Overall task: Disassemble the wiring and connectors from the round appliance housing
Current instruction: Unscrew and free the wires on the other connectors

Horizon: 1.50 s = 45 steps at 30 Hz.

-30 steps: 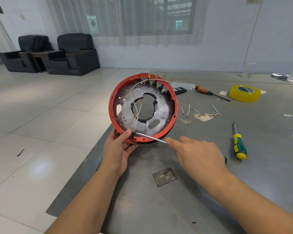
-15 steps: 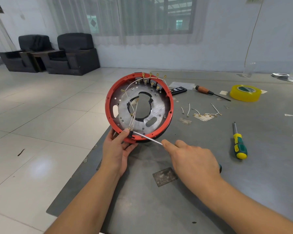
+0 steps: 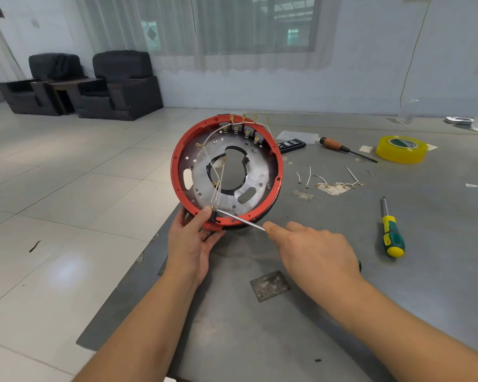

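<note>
Hands are busy at the table (image 3: 342, 340). Left hand (image 3: 189, 244) holds the tilted red housing (image 3: 271, 199). Right hand (image 3: 315, 250) grips a screwdriver (image 3: 240, 218), tip at the wires (image 3: 218, 188).

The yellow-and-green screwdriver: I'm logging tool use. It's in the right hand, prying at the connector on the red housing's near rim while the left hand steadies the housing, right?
Not quite. In the head view the yellow-and-green screwdriver lies unused on the table. The right hand works a different tool's metal shaft at the connector; the left hand steadies the red housing.

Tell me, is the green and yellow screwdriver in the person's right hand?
No, the green and yellow screwdriver lies alone on the table, while the right hand holds a different tool against the round housing.
</note>
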### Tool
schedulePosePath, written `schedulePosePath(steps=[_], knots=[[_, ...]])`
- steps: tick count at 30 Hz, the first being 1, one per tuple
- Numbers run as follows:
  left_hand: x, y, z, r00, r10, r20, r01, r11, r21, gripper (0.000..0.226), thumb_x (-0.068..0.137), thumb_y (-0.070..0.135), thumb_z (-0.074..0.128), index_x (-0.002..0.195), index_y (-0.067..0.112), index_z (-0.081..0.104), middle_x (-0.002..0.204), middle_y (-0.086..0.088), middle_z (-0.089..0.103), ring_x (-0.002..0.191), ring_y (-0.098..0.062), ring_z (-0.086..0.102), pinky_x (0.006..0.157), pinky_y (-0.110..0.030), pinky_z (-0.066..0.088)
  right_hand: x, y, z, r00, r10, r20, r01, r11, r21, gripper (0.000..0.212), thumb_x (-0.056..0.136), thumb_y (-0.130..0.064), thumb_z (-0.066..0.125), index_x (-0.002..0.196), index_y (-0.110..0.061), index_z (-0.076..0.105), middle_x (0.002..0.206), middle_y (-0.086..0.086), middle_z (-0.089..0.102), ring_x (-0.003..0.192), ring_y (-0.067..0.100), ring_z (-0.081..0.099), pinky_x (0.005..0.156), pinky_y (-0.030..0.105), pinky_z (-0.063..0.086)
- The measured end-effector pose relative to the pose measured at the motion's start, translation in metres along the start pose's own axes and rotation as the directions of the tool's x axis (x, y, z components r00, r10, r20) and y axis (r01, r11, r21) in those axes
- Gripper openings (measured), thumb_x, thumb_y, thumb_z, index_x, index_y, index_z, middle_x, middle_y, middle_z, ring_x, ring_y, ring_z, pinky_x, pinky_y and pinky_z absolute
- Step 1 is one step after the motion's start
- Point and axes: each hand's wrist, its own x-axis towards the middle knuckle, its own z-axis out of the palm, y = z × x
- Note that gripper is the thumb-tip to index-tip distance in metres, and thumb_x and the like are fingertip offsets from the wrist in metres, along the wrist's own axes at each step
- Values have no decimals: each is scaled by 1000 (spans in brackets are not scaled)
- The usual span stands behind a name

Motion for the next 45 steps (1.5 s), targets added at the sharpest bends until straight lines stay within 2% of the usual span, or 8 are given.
schedulePosePath(steps=[8, 15, 22, 29, 34, 38, 42, 45], knots=[[-3, 0, 2, 999, 34, 23, -34, 999, 22, 42, 99, 4, 68, 140, 9, 62, 127, -15, 73, 107, -39, 75, 94, -57, 62, 4, 13, -1, 999, -41, -34, 43, 997, 68, 31, 105, -30, 43, 131, -46, 40, 91, -7, 59, 64, 29, 43, 52, 33, 30], [-7, 1, 4, 998, 63, 5, -63, 998, 18, 48, 96, 5, 73, 142, 13, 61, 131, -12, 72, 110, -39, 75, 90, -55, 64, -3, 6, 4, 999, -16, -45, 18, 999, 28, 32, 101, -25, 49, 126, -44, 47, 72, -3, 31, 46, 22, 19, 45, 30, 14], [-9, 2, 7, 999, 51, -9, -51, 998, 42, 46, 96, 7, 74, 140, 15, 61, 128, -13, 74, 107, -40, 76, 90, -55, 64, -7, 4, 6, 997, -44, -61, 44, 999, -4, 48, 87, -14, 61, 127, -40, 53, 72, -5, 31, 41, 21, 8, 42, 26, 9], [-10, 4, 10, 999, 34, -41, -32, 999, 41, 38, 97, 8, 73, 133, 16, 64, 124, -17, 75, 112, -50, 70, 95, -63, 60, -8, -2, 3, 998, -55, -28, 53, 997, -52, 65, 70, -9, 74, 128, -34, 59, 71, -4, 34, 45, 28, 28, 43, 22, 4], [-11, 5, 11, 999, 31, -37, -29, 999, 45, 39, 97, 9, 73, 134, 17, 63, 125, -16, 75, 111, -47, 72, 95, -60, 60, -9, -1, 2, 997, -63, -49, 60, 996, -69, 72, 54, -4, 84, 121, -26, 70, 66, 1, 53, 37, 27, 44, 46, 19, 0], [-11, 5, 12, 999, 27, -44, -25, 999, 43, 39, 97, 9, 73, 134, 19, 62, 125, -15, 75, 110, -43, 74, 95, -60, 61, -10, -2, 0, 993, -86, -85, 80, 994, -75, 76, 47, -3, 88, 119, -22, 73, 65, 3, 54, 38, 25, 33, 47, 19, -1], [-12, 5, 13, 998, 26, -50, -24, 999, 44, 37, 97, 9, 73, 132, 18, 63, 125, -17, 75, 112, -47, 71, 96, -61, 60, -9, -2, -2, 988, -119, -97, 114, 992, -57, 78, 40, 0, 90, 116, -16, 75, 64, 6, 53, 36, 26, 44, 44, 23, 16], [-12, 5, 13, 998, 31, -49, -29, 998, 48, 41, 97, 9, 73, 136, 15, 62, 126, -18, 74, 112, -46, 72, 97, -62, 59, -10, -1, 0, 988, -122, -95, 118, 992, -49, 78, 43, -1, 88, 118, -18, 74, 64, 5, 52, 37, 26, 41, 44, 22, 8]])
